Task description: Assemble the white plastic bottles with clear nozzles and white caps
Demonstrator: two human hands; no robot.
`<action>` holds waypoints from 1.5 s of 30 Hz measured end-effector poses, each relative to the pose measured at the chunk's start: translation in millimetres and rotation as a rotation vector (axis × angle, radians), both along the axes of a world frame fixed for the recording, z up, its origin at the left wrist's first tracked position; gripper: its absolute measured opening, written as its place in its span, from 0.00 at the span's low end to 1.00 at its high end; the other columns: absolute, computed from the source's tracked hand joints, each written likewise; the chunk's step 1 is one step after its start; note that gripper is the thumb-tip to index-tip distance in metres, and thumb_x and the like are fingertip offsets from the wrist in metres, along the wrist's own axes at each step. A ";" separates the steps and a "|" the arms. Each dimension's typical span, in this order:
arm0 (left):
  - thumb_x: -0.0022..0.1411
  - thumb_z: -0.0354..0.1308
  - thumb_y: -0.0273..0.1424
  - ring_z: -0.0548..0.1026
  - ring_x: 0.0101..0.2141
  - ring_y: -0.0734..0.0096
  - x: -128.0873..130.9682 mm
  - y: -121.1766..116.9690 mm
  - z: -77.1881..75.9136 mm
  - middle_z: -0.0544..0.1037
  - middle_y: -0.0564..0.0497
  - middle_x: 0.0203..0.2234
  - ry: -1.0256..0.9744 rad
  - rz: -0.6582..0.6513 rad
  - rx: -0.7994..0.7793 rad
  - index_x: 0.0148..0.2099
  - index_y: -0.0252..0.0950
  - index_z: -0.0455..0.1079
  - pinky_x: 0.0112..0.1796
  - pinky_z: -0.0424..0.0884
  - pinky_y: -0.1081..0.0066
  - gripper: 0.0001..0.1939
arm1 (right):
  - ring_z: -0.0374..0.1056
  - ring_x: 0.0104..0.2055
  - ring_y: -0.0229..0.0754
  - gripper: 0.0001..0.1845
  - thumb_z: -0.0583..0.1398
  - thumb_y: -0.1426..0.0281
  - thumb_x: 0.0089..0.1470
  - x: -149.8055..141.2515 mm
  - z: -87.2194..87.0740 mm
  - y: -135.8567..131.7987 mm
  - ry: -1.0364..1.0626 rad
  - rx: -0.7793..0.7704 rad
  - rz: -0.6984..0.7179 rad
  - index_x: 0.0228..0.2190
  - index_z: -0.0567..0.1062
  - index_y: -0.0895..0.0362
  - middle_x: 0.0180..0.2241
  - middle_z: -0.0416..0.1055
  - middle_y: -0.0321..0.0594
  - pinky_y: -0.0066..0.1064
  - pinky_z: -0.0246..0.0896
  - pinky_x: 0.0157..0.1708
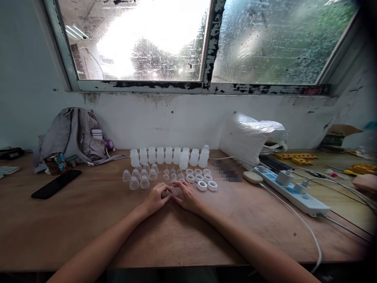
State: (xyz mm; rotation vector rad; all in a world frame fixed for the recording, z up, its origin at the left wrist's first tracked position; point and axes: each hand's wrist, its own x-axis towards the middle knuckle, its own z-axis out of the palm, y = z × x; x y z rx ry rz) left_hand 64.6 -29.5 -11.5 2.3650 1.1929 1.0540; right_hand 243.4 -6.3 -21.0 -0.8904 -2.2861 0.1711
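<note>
My left hand and my right hand meet on the wooden table and together grip a small translucent bottle part lying between their fingertips. Just beyond them stands a row of several white plastic bottles. Clear dome caps sit in front of the row at the left, small clear teats in the middle, and white rings at the right.
A grey backpack, a small carton and a black phone lie at the left. A white plastic bag, a white power strip with cables and another person's hand are at the right.
</note>
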 end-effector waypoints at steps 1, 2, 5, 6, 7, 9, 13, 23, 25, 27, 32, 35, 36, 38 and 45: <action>0.55 0.52 0.33 0.68 0.35 0.71 0.2 0.9 -1.2 0.70 0.51 0.31 -0.012 0.015 0.006 0.34 0.36 0.66 0.37 0.66 0.71 0.06 | 0.60 0.44 0.44 0.23 0.58 0.69 0.45 -0.7 1.6 -1.5 0.002 0.020 0.009 0.44 0.61 0.54 0.40 0.67 0.41 0.38 0.53 0.45; 0.56 0.51 0.33 0.68 0.33 0.71 0.1 1.8 -2.2 0.70 0.51 0.29 -0.031 0.029 0.011 0.33 0.36 0.66 0.35 0.66 0.72 0.06 | 0.60 0.44 0.44 0.22 0.58 0.69 0.45 -1.1 2.9 -2.6 0.008 0.036 0.018 0.44 0.62 0.55 0.40 0.67 0.42 0.38 0.53 0.44; 0.57 0.50 0.33 0.68 0.29 0.74 -0.3 3.9 -4.1 0.70 0.52 0.26 -0.118 0.065 0.020 0.33 0.35 0.66 0.31 0.66 0.73 0.07 | 0.60 0.42 0.44 0.21 0.58 0.70 0.45 -1.7 4.7 -3.2 0.031 0.065 0.046 0.44 0.64 0.55 0.39 0.66 0.42 0.38 0.54 0.44; 0.57 0.50 0.33 0.68 0.29 0.74 -0.3 4.1 -4.3 0.70 0.52 0.26 -0.146 0.075 0.026 0.33 0.35 0.66 0.31 0.65 0.74 0.07 | 0.60 0.41 0.44 0.21 0.58 0.70 0.44 -1.8 4.7 -2.8 0.042 0.070 0.053 0.44 0.64 0.55 0.38 0.66 0.42 0.38 0.55 0.43; 0.57 0.50 0.33 0.68 0.28 0.75 -0.2 4.1 -4.4 0.70 0.52 0.26 -0.166 0.081 0.033 0.33 0.34 0.65 0.31 0.65 0.74 0.07 | 0.60 0.41 0.44 0.21 0.58 0.70 0.44 -2.0 4.6 -2.2 0.052 0.074 0.060 0.44 0.65 0.55 0.38 0.66 0.42 0.38 0.55 0.43; 0.57 0.49 0.33 0.68 0.28 0.75 0.2 3.3 -4.5 0.70 0.52 0.27 -0.190 0.083 0.051 0.33 0.35 0.65 0.32 0.65 0.74 0.07 | 0.60 0.40 0.44 0.22 0.58 0.71 0.43 -2.6 4.7 -1.2 0.066 0.075 0.075 0.44 0.65 0.55 0.38 0.65 0.42 0.38 0.56 0.43; 0.59 0.48 0.33 0.69 0.31 0.75 1.9 1.3 -4.9 0.71 0.52 0.30 -0.225 0.087 0.100 0.34 0.35 0.64 0.33 0.65 0.73 0.07 | 0.59 0.41 0.43 0.24 0.58 0.75 0.41 -5.2 7.9 -0.4 0.080 0.047 0.103 0.43 0.65 0.54 0.38 0.64 0.42 0.36 0.57 0.43; 0.59 0.48 0.29 0.69 0.34 0.74 -3.6 0.5 -3.7 0.72 0.51 0.30 -0.072 -0.056 0.294 0.34 0.35 0.65 0.37 0.67 0.72 0.05 | 0.64 0.40 0.39 0.24 0.59 0.71 0.41 -4.1 8.4 -8.0 0.154 -0.236 0.171 0.43 0.61 0.56 0.39 0.66 0.40 0.30 0.59 0.39; 0.58 0.49 0.28 0.69 0.33 0.74 -5.2 -0.3 -3.4 0.73 0.51 0.29 -0.062 -0.062 0.360 0.33 0.35 0.65 0.36 0.67 0.72 0.05 | 0.63 0.42 0.40 0.25 0.59 0.71 0.42 -4.8 7.9 -7.1 0.117 -0.200 0.163 0.44 0.62 0.56 0.41 0.67 0.41 0.31 0.58 0.41; 0.58 0.49 0.26 0.69 0.32 0.74 -5.2 -1.0 -3.6 0.73 0.51 0.27 -0.045 -0.081 0.430 0.32 0.34 0.65 0.34 0.67 0.73 0.05 | 0.63 0.43 0.41 0.23 0.60 0.70 0.41 -5.1 8.0 -4.9 0.058 -0.136 0.140 0.43 0.64 0.55 0.42 0.67 0.41 0.32 0.56 0.43; 0.57 0.48 0.23 0.69 0.30 0.74 -2.1 -1.5 -4.7 0.73 0.51 0.25 0.023 -0.122 0.580 0.31 0.34 0.64 0.32 0.68 0.73 0.05 | 0.63 0.43 0.43 0.23 0.59 0.69 0.43 -3.2 7.7 -1.0 -0.065 0.024 0.098 0.44 0.66 0.55 0.40 0.69 0.41 0.34 0.55 0.43; 0.57 0.49 0.22 0.69 0.30 0.74 -2.2 -1.0 -5.9 0.73 0.51 0.25 0.050 -0.129 0.630 0.31 0.34 0.64 0.33 0.68 0.73 0.05 | 0.62 0.43 0.43 0.23 0.58 0.69 0.44 -3.4 7.3 -1.7 -0.087 0.118 0.080 0.45 0.65 0.56 0.40 0.69 0.43 0.35 0.54 0.45; 0.57 0.49 0.22 0.69 0.30 0.74 -2.8 -0.9 -6.4 0.73 0.51 0.25 0.062 -0.130 0.639 0.31 0.34 0.64 0.32 0.68 0.73 0.05 | 0.62 0.43 0.44 0.23 0.58 0.69 0.45 -3.8 7.4 -2.1 -0.092 0.138 0.072 0.45 0.65 0.56 0.40 0.69 0.43 0.35 0.54 0.45; 0.57 0.48 0.21 0.69 0.30 0.73 -4.0 -0.9 -7.3 0.73 0.51 0.25 0.089 -0.135 0.644 0.32 0.34 0.64 0.32 0.68 0.72 0.05 | 0.63 0.43 0.44 0.22 0.58 0.68 0.46 -4.9 7.7 -2.9 -0.104 0.162 0.060 0.45 0.65 0.57 0.40 0.69 0.44 0.36 0.54 0.44; 0.56 0.49 0.21 0.68 0.30 0.74 -1.8 -3.9 -6.4 0.72 0.51 0.25 0.026 -0.129 0.602 0.32 0.34 0.63 0.32 0.68 0.72 0.05 | 0.62 0.43 0.44 0.22 0.58 0.66 0.46 -4.5 6.8 -2.5 -0.054 0.140 0.081 0.45 0.64 0.55 0.40 0.68 0.43 0.37 0.54 0.45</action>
